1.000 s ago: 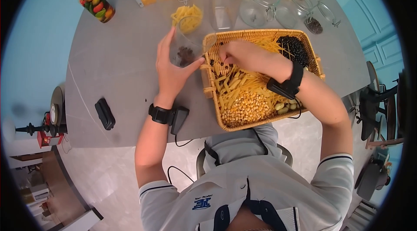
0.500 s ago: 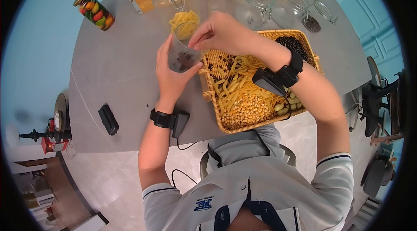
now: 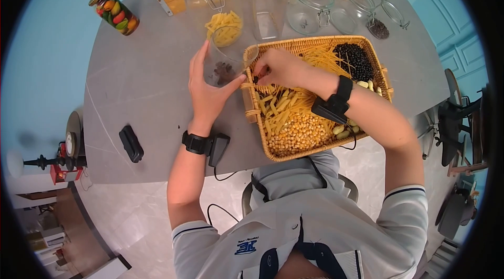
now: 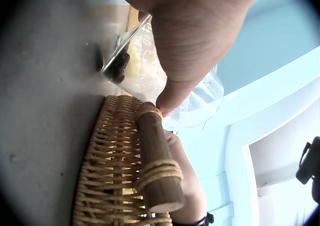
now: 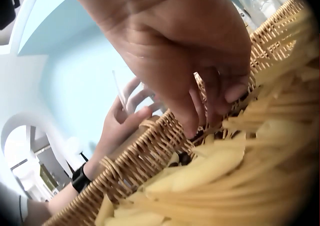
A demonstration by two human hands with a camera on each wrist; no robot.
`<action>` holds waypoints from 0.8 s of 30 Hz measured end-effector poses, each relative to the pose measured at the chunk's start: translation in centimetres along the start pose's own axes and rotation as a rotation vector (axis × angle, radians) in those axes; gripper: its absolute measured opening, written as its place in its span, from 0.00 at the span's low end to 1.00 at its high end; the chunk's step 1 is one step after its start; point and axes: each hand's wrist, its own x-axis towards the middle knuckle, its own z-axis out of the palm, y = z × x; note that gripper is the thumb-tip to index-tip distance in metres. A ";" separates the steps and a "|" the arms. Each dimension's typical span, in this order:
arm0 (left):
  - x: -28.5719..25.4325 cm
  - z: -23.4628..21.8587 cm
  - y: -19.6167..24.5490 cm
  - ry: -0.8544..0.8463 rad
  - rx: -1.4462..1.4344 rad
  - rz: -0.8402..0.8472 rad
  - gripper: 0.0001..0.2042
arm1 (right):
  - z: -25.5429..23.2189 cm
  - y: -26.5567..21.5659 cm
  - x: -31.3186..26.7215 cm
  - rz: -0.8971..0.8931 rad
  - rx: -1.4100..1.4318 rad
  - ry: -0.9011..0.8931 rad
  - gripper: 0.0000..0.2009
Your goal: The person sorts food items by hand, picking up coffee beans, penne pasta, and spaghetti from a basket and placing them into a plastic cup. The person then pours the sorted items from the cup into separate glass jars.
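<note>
My left hand (image 3: pixel 207 90) holds a clear cup (image 3: pixel 236 50), thumb on one side and fingers on the other. Dark brown pieces (image 3: pixel 224 71) lie at the cup's bottom, and in the left wrist view its base looks tilted against the table. My right hand (image 3: pixel 283 68) reaches into the wicker basket (image 3: pixel 253 101) at its left far corner. There its curled fingertips (image 5: pixel 235 92) are down among dark pieces (image 5: pixel 184 157), beside the penne (image 5: pixel 207 168). Whether they pinch any, I cannot tell.
Spaghetti (image 3: pixel 323 58), black beans (image 3: pixel 354 61) and corn kernels (image 3: pixel 296 132) share the basket. A clip-top jar with penne (image 3: pixel 224 24) stands behind the cup, near a tall clear container (image 3: pixel 266 8) and more open jars (image 3: pixel 310 14). A black case (image 3: pixel 130 143) lies left.
My right hand went from the basket to the cup's mouth, then back down into the basket's left far corner. My left hand kept its hold on the cup.
</note>
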 end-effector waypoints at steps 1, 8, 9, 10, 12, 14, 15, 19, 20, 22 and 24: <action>0.0 0.0 0.0 -0.004 0.001 -0.005 0.46 | 0.3 -0.1 0.1 -0.021 -0.026 0.010 0.12; -0.1 0.1 -0.2 -0.004 -0.018 -0.012 0.47 | 2.3 0.0 0.0 -0.080 -0.072 0.112 0.10; 0.0 0.1 -0.2 -0.004 -0.018 -0.010 0.47 | 2.4 -0.1 -0.1 -0.070 -0.051 0.105 0.10; 0.0 0.1 -0.2 -0.004 -0.017 -0.008 0.47 | 2.5 -0.1 -0.2 -0.079 -0.060 0.111 0.10; -0.1 0.1 -0.2 -0.003 -0.019 -0.012 0.47 | 2.9 0.1 -0.4 -0.097 -0.078 0.125 0.09; -0.1 0.2 -0.2 -0.001 -0.022 -0.013 0.47 | 2.7 -0.2 -0.5 -0.090 -0.095 0.086 0.08; -0.1 0.2 -0.2 -0.001 -0.024 -0.012 0.47 | 2.5 -0.5 -0.6 -0.085 -0.102 0.068 0.08; 0.0 0.2 -0.2 0.002 -0.020 -0.011 0.46 | 1.8 -1.6 -0.7 -0.030 -0.111 -0.018 0.09; 0.0 0.1 -0.2 0.002 -0.019 -0.010 0.46 | 1.8 -1.4 -0.7 -0.039 -0.112 -0.011 0.09; 0.0 0.1 -0.1 0.002 -0.019 -0.008 0.46 | 2.1 -0.9 -0.5 -0.071 -0.105 0.026 0.09; 0.0 0.1 -0.1 0.000 -0.024 -0.006 0.46 | 2.3 -0.5 -0.4 -0.116 -0.085 0.086 0.08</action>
